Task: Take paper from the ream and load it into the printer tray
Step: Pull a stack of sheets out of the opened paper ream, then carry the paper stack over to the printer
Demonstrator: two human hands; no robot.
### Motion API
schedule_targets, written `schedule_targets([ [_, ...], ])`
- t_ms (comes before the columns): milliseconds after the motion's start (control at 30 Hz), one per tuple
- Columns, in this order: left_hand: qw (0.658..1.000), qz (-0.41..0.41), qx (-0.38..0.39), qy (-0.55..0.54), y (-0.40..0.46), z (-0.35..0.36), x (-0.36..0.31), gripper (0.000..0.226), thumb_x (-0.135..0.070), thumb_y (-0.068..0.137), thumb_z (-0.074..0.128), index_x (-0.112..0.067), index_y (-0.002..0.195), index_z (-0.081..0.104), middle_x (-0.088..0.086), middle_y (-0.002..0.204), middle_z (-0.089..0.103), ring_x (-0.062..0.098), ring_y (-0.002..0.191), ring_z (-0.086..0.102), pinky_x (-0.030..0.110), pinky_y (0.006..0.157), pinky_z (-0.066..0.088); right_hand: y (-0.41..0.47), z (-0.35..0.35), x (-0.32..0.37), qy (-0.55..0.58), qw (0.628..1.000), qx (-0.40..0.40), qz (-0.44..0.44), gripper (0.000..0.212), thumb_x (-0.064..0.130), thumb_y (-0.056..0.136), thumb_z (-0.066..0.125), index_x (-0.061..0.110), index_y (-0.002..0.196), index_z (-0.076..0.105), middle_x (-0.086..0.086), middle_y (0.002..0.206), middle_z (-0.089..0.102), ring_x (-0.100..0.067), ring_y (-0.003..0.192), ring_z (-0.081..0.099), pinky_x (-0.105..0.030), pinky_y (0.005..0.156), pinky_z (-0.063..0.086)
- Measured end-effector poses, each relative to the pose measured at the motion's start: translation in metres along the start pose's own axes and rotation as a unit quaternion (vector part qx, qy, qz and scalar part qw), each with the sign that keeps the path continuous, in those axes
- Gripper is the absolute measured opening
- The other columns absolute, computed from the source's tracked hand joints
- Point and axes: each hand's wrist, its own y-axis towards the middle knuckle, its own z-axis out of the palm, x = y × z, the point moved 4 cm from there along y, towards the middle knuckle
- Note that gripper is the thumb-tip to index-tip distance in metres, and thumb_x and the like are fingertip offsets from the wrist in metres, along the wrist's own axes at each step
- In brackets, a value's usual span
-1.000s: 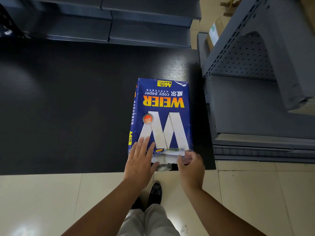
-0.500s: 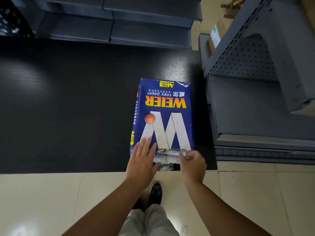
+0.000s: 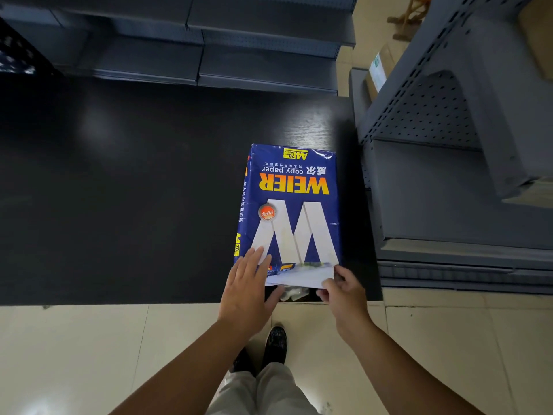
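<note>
- Nearest the camera, pale trousers [image 3: 263, 393] and one dark shoe [image 3: 275, 344] stand on cream floor tiles [image 3: 104, 354]; the second shoe is mostly hidden behind the trouser leg.
- The left hand [image 3: 247, 290] lies flat and spread, fingers extended, palm pressing down on the near left corner of the ream [image 3: 288, 211]; it grips nothing, and its thumb reaches under toward the open end of the wrapper.
- The right hand [image 3: 344, 292] is curled, with thumb and fingers pinching the near right corner of the white paper [image 3: 302, 277] that sticks out of the ream's torn near end. How many sheets it holds cannot be told.
- Below that paper edge, crumpled wrapper scraps [image 3: 294, 293] sit in shadow and are hard to make out.
- The ream, blue with a large white W and yellow WEIER lettering upside down to the viewer, lies flat near the right end of the black table [image 3: 119, 190], its near end at the table's front edge.
- Just right of the table stands grey metal shelving [image 3: 449, 190] with perforated panels, cut off by the frame's edge.
- Farther back, a cardboard box [image 3: 386, 67] is partly hidden behind the shelf upright.
- Beyond the table, more grey shelves [image 3: 209, 49] run across the top, dim and cropped.
</note>
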Motion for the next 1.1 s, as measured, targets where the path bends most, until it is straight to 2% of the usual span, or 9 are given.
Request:
schedule_targets([
  [167,0.965,-0.144,-0.068,-0.206,-0.025,-0.017,0.014,0.047,-0.042,0.093,0.054,-0.028,0.136,0.043,-0.004,0.147,0.035,0.014,0.136,0.031,0.037,0.108,0.039,-0.018,-0.01,-0.001,0.032,0.997,0.064,0.037,0.031,-0.006,0.089,0.052,0.008,0.112,0.066,-0.01,0.096,0.065,-0.021,0.074,0.053,-0.029,0.067,0.05],
  [333,0.907,-0.238,-0.084,-0.337,-0.04,-0.013,0.021,0.046,-0.037,0.093,0.056,-0.021,0.135,0.046,0.002,0.133,0.046,0.012,0.117,0.044,0.029,0.093,0.039,-0.041,-0.029,-0.009,0.018,0.992,0.117,0.053,0.023,-0.007,0.085,0.05,0.006,0.086,0.069,-0.015,0.08,0.057,-0.019,0.062,0.049,-0.029,0.058,0.043],
  [467,0.874,-0.291,-0.028,-0.388,-0.052,-0.005,0.029,0.058,-0.037,0.088,0.064,-0.024,0.14,0.039,0.003,0.133,0.055,0.02,0.113,0.055,0.041,0.096,0.05,-0.069,-0.045,-0.025,-0.034,0.979,0.181,0.084,0.022,-0.007,0.086,0.049,-0.001,0.096,0.068,-0.014,0.079,0.061,-0.021,0.062,0.053,-0.028,0.057,0.045],
  [533,0.88,-0.284,0.01,-0.381,-0.063,-0.002,0.028,0.061,-0.03,0.087,0.067,-0.024,0.141,0.039,0.005,0.129,0.06,0.024,0.109,0.058,0.044,0.095,0.051,-0.082,-0.049,-0.027,-0.079,0.975,0.193,0.082,0.021,-0.007,0.087,0.049,-0.004,0.098,0.066,-0.015,0.08,0.065,-0.023,0.064,0.06,-0.03,0.059,0.05],
  [667,0.899,-0.257,-0.009,-0.356,-0.094,-0.01,0.012,0.058,-0.028,0.086,0.067,-0.028,0.139,0.042,0.0,0.125,0.062,0.02,0.108,0.058,0.039,0.093,0.05,-0.074,-0.051,-0.024,-0.095,0.987,0.123,0.03,0.014,0.011,0.088,0.063,0.008,0.102,0.067,-0.01,0.095,0.075,-0.03,0.087,0.072,-0.042,0.08,0.057],
  [733,0.889,-0.262,-0.027,-0.374,-0.114,-0.014,0.001,0.056,-0.026,0.083,0.07,-0.03,0.133,0.044,-0.007,0.115,0.063,0.015,0.101,0.061,0.037,0.086,0.053,-0.069,-0.049,-0.022,-0.092,0.991,0.1,-0.001,0.024,0.007,0.087,0.062,0.013,0.11,0.064,-0.01,0.093,0.073,-0.033,0.089,0.072,-0.043,0.082,0.057],
  [867,0.847,-0.304,-0.042,-0.434,-0.165,-0.014,-0.017,0.055,-0.023,0.079,0.074,-0.031,0.121,0.04,-0.007,0.103,0.066,0.01,0.088,0.066,0.034,0.072,0.059,-0.077,-0.061,-0.035,-0.153,0.98,0.12,-0.035,0.048,0.0,0.082,0.059,0.024,0.123,0.057,-0.011,0.103,0.07,-0.03,0.086,0.072,-0.038,0.075,0.058],
  [967,0.795,-0.344,-0.053,-0.496,-0.204,-0.01,-0.026,0.047,-0.023,0.081,0.074,-0.02,0.118,0.044,0.0,0.106,0.067,0.012,0.088,0.067,0.022,0.059,0.055,-0.097,-0.082,-0.055,-0.165,0.973,0.151,-0.047,0.06,0.003,0.081,0.06,0.028,0.135,0.05,-0.01,0.123,0.066,-0.026,0.104,0.068,-0.044,0.085,0.059],
  [1100,0.802,-0.339,-0.065,-0.487,-0.238,0.003,-0.043,0.054,-0.019,0.085,0.07,-0.016,0.131,0.042,0.001,0.113,0.067,0.014,0.096,0.064,0.02,0.075,0.054,-0.129,-0.105,-0.06,-0.167,0.969,0.147,-0.107,0.053,-0.006,0.084,0.059,0.02,0.13,0.056,0.008,0.097,0.075,0.005,0.077,0.07,-0.019,0.063,0.051],
])
